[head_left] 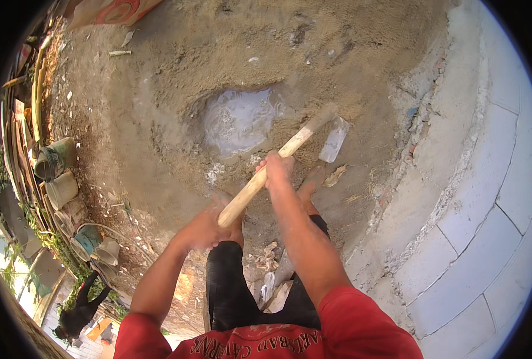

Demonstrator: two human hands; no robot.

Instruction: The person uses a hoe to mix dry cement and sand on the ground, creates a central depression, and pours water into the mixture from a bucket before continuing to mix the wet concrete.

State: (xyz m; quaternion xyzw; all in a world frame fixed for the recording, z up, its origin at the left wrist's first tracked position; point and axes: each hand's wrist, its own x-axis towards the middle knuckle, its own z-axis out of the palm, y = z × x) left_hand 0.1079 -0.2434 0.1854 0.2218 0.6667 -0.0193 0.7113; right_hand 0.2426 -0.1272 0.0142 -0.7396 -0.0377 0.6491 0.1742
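A hoe [251, 192] with a pale wooden handle slants across the middle, its flat metal blade [335, 140] resting at the sand on the right. My right hand [276, 169] is closed round the middle of the handle. Lower down and to the left, my left hand [206, 226] is closed at the butt end, its fingers partly hidden. Beyond my hands, a hollow in the sand holds a pool of grey, watery liquid [239, 119]. Damp brown sand [343, 54] banks up around this pool, and the blade lies to its right, apart from the liquid.
Several worn buckets [61, 190] stand along the left beside wooden poles [38, 96]. A black animal [80, 308] is at lower left. Pale block masonry [463, 263] curves along the right. A printed sack [113, 11] lies at the top left. My bare foot [313, 179] stands near the blade.
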